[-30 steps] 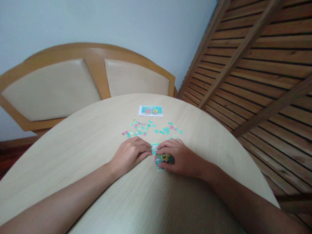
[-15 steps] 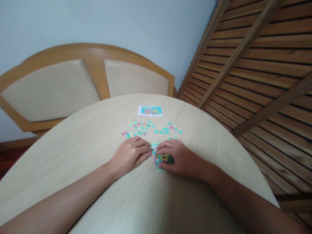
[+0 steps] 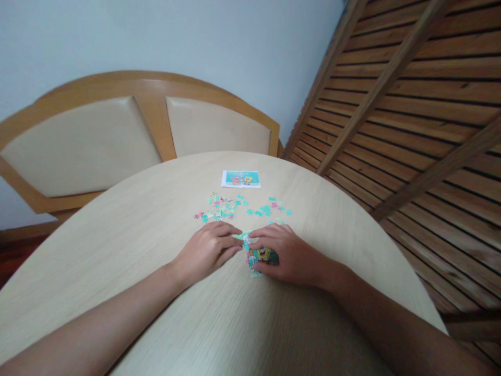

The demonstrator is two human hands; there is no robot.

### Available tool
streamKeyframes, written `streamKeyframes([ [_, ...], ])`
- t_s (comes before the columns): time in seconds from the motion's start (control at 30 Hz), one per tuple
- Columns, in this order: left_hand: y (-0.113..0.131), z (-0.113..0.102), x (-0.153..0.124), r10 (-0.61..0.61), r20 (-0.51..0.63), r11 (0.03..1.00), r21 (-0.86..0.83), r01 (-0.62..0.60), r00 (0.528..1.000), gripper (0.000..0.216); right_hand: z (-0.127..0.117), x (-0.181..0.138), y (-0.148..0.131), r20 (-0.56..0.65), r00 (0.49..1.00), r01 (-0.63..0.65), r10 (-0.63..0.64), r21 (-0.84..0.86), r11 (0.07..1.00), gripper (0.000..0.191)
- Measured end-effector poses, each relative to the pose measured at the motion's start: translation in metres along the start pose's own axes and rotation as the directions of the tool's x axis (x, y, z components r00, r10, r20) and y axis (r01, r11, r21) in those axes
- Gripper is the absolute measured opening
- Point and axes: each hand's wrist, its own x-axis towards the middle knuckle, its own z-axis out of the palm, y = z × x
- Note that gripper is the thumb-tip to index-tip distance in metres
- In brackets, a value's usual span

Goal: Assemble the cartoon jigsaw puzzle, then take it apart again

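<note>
A partly joined jigsaw puzzle [image 3: 252, 259], with a yellow cartoon face and teal areas, lies on the table between my hands. My left hand [image 3: 213, 244] is closed at its upper left edge, fingertips pressed on a green puzzle piece [image 3: 239, 236] there; the fingers hide most of that piece. From the right, my right hand [image 3: 287, 254] grips the joined puzzle, the thumb at its lower part and the fingers on its upper part. The palm covers the puzzle's right side.
Loose puzzle pieces lie beyond my hands in a left group [image 3: 219, 208] and a right group [image 3: 270, 207]. Farther back is a picture card [image 3: 240, 179] on the round table [image 3: 156, 203]. A padded bench back [image 3: 219, 122] stands behind, and a slatted wooden panel [image 3: 391, 104] rises at right.
Both hands stay nearly in place. The left fingertips have shifted slightly, and more green shows at the puzzle's upper left corner. The view has moved a little.
</note>
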Motion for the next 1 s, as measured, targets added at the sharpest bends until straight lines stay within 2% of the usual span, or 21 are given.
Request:
streamKeyframes([
  [0.4,-0.003,-0.002,-0.001,0.026,0.054,0.995,-0.098,-0.02,0.998,0.025,-0.001,0.0,0.002,0.008,1.0,0.01,-0.01,0.012,1.0,0.028],
  [0.73,-0.002,-0.003,0.001,0.066,0.079,0.997,-0.049,-0.062,0.995,0.026,-0.002,0.002,0.003,0.024,1.0,0.014,-0.014,0.001,1.0,0.029],
  [0.87,-0.007,-0.002,0.002,-0.046,-0.02,0.999,0.004,0.046,0.999,0.025,-0.002,0.001,0.004,0.027,0.999,0.017,-0.018,0.007,1.0,0.03],
  [1.0,-0.021,0.002,0.001,-0.192,-0.129,0.971,0.118,0.208,0.973,0.034,-0.001,0.0,0.006,0.035,0.999,0.017,-0.018,0.009,1.0,0.031],
])
